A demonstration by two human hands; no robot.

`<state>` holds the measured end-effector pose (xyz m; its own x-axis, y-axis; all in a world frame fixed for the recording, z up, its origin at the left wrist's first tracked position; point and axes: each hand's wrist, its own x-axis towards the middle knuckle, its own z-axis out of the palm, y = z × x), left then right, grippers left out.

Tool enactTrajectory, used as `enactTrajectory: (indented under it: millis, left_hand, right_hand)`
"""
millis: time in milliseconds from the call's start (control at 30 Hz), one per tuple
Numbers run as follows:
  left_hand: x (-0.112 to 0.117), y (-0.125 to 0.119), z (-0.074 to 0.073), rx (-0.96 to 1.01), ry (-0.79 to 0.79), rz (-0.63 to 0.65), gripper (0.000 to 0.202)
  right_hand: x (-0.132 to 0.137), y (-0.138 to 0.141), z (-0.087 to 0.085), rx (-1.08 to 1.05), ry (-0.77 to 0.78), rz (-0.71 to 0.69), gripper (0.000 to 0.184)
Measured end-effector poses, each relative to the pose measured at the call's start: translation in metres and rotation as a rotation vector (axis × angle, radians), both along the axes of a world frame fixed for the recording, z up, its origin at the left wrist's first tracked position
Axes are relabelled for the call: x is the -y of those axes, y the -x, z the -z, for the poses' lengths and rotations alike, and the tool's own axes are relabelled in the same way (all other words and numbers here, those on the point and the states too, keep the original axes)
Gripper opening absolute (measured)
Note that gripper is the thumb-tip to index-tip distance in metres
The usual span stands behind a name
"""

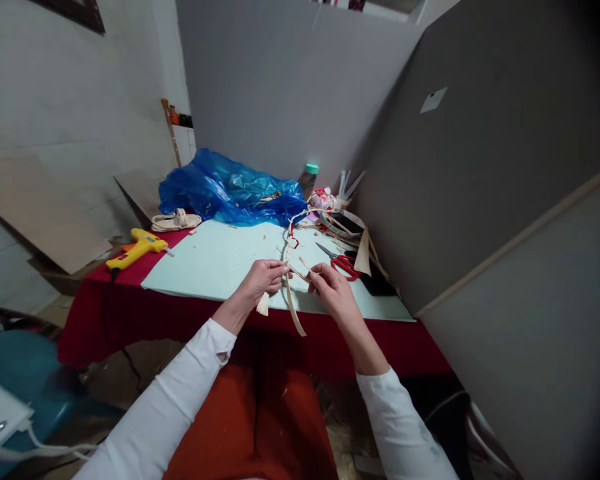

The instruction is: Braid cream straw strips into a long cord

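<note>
My left hand [263, 279] and my right hand [330, 285] meet over the near edge of a pale green board [215, 257]. Both pinch thin tan strips [294, 308], dried leaf or straw, whose loose ends hang below my fingers. The strand runs back over the board toward a tangle of strips [330, 220] near the grey wall. Red-handled scissors [343, 262] lie just beyond my right hand.
The board rests on a red-covered table [130, 313]. A yellow glue gun [137, 248] lies at the left, a woven sandal [175, 221] and a blue plastic bag [230, 190] behind. A green-capped bottle [309, 179] stands at the back. Grey panels [480, 200] close the right side.
</note>
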<state>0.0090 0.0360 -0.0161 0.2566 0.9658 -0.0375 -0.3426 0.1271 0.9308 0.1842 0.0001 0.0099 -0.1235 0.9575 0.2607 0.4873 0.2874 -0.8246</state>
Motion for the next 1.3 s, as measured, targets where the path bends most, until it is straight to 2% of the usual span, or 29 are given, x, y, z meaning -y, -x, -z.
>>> enactTrajectory:
  millis: [67, 133, 267, 467, 700, 967, 1067, 1300]
  left_hand:
    - [0.000, 0.000, 0.001, -0.019, -0.012, -0.009, 0.019]
    - [0.000, -0.001, 0.001, -0.034, -0.022, -0.013, 0.019]
    - [0.001, -0.001, 0.001, -0.024, -0.041, 0.018, 0.018]
    - [0.001, -0.001, -0.001, 0.007, -0.009, 0.022, 0.024]
    - [0.002, 0.000, -0.003, -0.004, -0.005, 0.046, 0.032]
    - [0.002, 0.001, -0.004, -0.016, -0.020, 0.067, 0.033]
    - [0.001, 0.000, -0.003, -0.036, -0.017, 0.047, 0.034]
    - [-0.003, -0.003, 0.003, -0.055, -0.020, -0.080, 0.033]
  right_hand:
    - [0.006, 0.002, -0.007, 0.156, -0.169, 0.106, 0.019]
    - [0.010, 0.005, -0.011, 0.216, -0.240, 0.143, 0.020]
    - [0.007, 0.016, -0.005, 0.205, -0.144, 0.085, 0.022]
    - [-0.006, 0.021, 0.010, 0.246, -0.012, 0.083, 0.021]
    - [-0.014, 0.016, 0.010, 0.190, 0.060, 0.053, 0.018]
    - [-0.024, 0.013, 0.010, 0.119, 0.105, 0.023, 0.011]
    - [-0.023, 0.013, 0.009, 0.158, 0.071, 0.037, 0.011]
    - [-0.015, 0.015, 0.006, 0.170, 0.102, -0.037, 0.010]
